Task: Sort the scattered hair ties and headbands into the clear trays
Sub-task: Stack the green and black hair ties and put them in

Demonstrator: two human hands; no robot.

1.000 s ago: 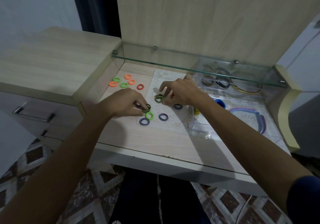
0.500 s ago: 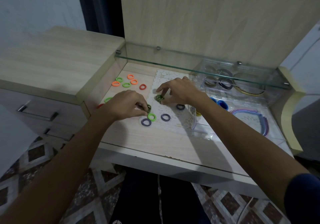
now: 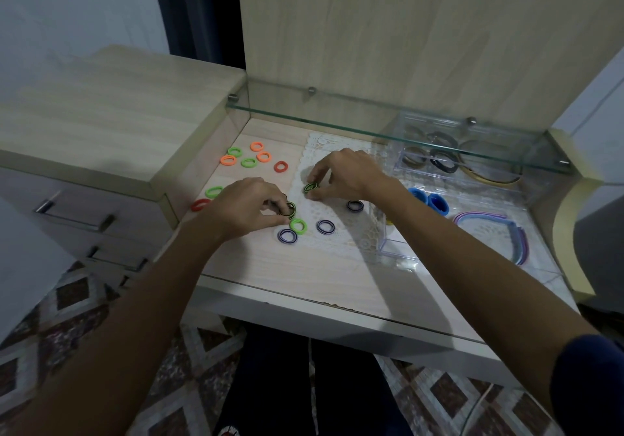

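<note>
Centre-left of the frame, the left hand [image 3: 248,207] pinches a stack of green-black ties [image 3: 289,208]; centre, the right hand [image 3: 347,174] pinches another [image 3: 311,188]. Loose stacks could spill before reaching the clear tray [image 3: 391,246], centre-right on the surface [image 3: 304,273].

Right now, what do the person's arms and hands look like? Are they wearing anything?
Both forearms are bare. The left hand and right hand wear no gloves, rings or watch that I can see. A dark blue sleeve covers the right upper arm at the picture's lower right corner.
</note>
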